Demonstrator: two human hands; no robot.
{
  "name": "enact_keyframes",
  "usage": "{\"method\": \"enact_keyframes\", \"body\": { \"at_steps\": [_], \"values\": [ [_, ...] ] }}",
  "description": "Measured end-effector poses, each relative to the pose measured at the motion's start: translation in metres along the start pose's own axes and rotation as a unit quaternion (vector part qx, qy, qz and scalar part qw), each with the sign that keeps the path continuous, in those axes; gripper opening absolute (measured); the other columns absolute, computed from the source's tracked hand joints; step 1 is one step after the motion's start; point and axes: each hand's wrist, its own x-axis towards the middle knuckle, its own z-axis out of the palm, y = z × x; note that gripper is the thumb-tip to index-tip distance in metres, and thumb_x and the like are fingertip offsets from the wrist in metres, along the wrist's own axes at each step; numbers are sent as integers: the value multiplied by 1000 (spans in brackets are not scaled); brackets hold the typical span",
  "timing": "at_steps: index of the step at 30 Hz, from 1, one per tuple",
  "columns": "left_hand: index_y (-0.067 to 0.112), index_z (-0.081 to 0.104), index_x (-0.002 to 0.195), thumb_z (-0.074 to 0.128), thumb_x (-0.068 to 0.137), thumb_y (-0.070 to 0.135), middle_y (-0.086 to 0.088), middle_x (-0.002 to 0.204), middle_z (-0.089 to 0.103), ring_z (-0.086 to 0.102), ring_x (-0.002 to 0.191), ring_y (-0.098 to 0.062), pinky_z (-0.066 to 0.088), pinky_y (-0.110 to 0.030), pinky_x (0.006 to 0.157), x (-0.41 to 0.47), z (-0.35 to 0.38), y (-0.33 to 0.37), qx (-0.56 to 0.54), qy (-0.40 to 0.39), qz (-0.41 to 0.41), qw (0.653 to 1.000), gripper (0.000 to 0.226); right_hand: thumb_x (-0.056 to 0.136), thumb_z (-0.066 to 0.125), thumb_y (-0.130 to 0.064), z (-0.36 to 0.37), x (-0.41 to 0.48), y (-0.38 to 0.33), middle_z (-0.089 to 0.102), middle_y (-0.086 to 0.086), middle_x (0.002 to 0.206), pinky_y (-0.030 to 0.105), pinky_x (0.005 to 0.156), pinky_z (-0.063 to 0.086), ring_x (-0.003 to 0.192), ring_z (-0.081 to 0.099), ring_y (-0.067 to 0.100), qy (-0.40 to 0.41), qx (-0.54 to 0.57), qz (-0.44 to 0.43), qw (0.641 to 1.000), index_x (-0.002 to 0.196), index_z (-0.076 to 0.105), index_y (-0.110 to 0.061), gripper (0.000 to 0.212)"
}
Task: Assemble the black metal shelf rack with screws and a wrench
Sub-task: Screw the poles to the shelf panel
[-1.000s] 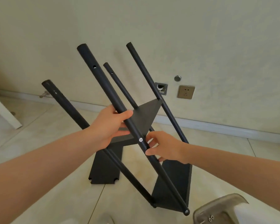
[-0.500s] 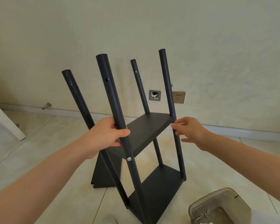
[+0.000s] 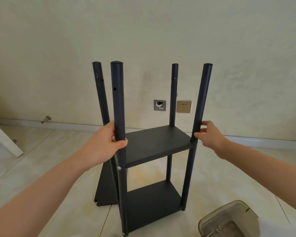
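Shelf rack [image 3: 152, 168] is standing part-built: two shelves [image 3: 157, 144] fixed, left hand [image 3: 106, 144] gripping front-left post [image 3: 117, 100], right hand [image 3: 210, 134] lightly pinching front-right post [image 3: 202, 93], loose panel [image 3: 106, 190] and upper holes [image 3: 114, 89] seemingly awaiting fitting

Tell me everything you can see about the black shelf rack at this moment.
The rack looks like matte black metal. It stands upright on the tiled floor on four round posts, with a middle shelf and a bottom shelf fitted. Empty holes show near the post tops; a silver screw sits beside the middle shelf. The left hand grips the near left post, the right hand holds the near right post.
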Motion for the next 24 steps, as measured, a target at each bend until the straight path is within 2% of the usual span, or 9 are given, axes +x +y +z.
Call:
{"method": "enact_keyframes", "body": {
  "at_steps": [4,7,10,12,15,17,22,23,24],
  "values": [
    [28,54,108,71,91,13,1,106,70,70,94,-18,57,-45,92,0,-2,0,-19,-1,-4,1000,27,98,57,-8,-4,-2,3,54,5,130,47,103,48,110,52,22,9,-3,-24,1000,141,35,-20,50],
    [28,57,105,70,91,9,3,101,72,70,93,-17,57,-43,92,1,-4,-2,-22,0,-2,1000,28,99,56,-14,-9,-6,5,57,10,128,52,103,47,111,57,28,9,-21,-27,999,139,38,-18,43],
    [29,58,105,70,90,4,4,98,73,72,88,-11,56,-38,92,5,-8,-8,-30,16,16,999,31,99,57,-17,-14,-15,9,56,11,126,51,98,52,112,57,30,-8,-44,-34,998,138,43,-14,42],
    [27,58,110,69,91,3,6,98,74,71,83,-5,56,-29,87,11,-7,-12,-27,29,26,999,33,97,58,-17,-18,-22,14,56,10,123,50,96,53,111,59,30,-20,-37,-33,999,137,44,-14,42],
    [24,57,117,67,92,2,9,100,72,68,80,5,47,-5,68,22,0,-16,-17,45,44,998,34,96,59,-15,-25,-30,21,57,8,118,50,94,55,103,63,29,-20,-23,-33,999,137,44,-17,43],
    [24,55,118,67,92,2,11,101,70,67,79,10,42,1,63,30,6,-20,-14,56,47,997,36,95,61,-17,-30,-34,27,57,3,114,47,90,57,100,64,25,-15,-27,-37,999,136,43,-20,44],
    [30,49,117,68,93,6,21,98,63,62,74,14,43,-5,72,52,28,-25,-10,81,49,995,40,94,64,-18,-44,-38,39,56,-5,108,37,82,59,93,63,17,-8,-41,-53,998,131,46,-23,42],
    [30,48,117,68,93,7,20,99,62,61,74,13,45,-10,79,55,32,-26,-8,87,45,995,39,94,64,-18,-45,-39,41,57,-4,109,37,81,59,94,63,17,-1,-41,-55,998,130,47,-22,41],
    [30,46,117,68,93,8,17,103,62,62,80,8,48,-21,86,57,36,-27,-8,90,40,995,39,93,65,-17,-45,-40,42,57,-4,110,36,80,60,95,63,18,6,-45,-59,997,128,48,-22,39]
  ]
}}
